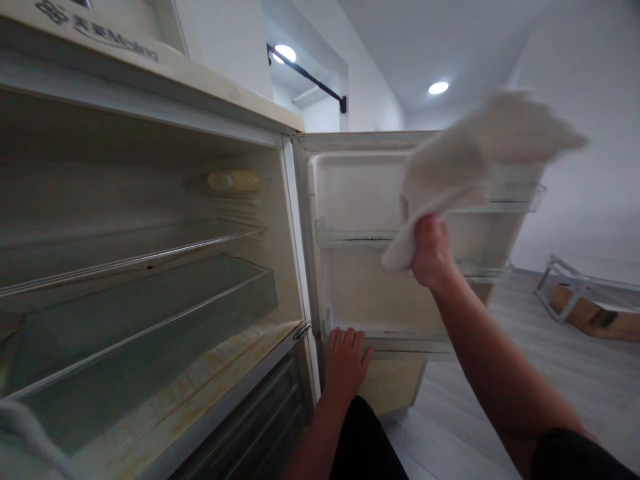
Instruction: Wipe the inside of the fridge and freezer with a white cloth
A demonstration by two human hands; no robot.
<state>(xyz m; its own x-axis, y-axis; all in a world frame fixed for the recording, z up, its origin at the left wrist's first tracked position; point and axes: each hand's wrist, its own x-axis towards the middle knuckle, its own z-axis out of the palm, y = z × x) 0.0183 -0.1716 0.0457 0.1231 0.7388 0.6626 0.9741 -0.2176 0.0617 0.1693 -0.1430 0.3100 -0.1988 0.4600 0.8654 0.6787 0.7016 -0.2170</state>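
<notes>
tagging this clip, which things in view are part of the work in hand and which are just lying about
In use:
- crumpled white cloth, gripped in right hand
- open cream fridge door, left hand on its lowest shelf

Lying about:
- yellow lamp cover inside fridge
- metal frame on floor

Open fridge (150, 200): glass shelves (150, 293) bare; door shelves (355, 237) bare; wood floor (500, 373) carries metal frame (575, 287).

fridge (150, 60) top, blurred unreadable brand lettering

The right hand (431, 252) is raised with fingers closed tight, while the left hand (345, 360) lies flat, fingers extended.
</notes>
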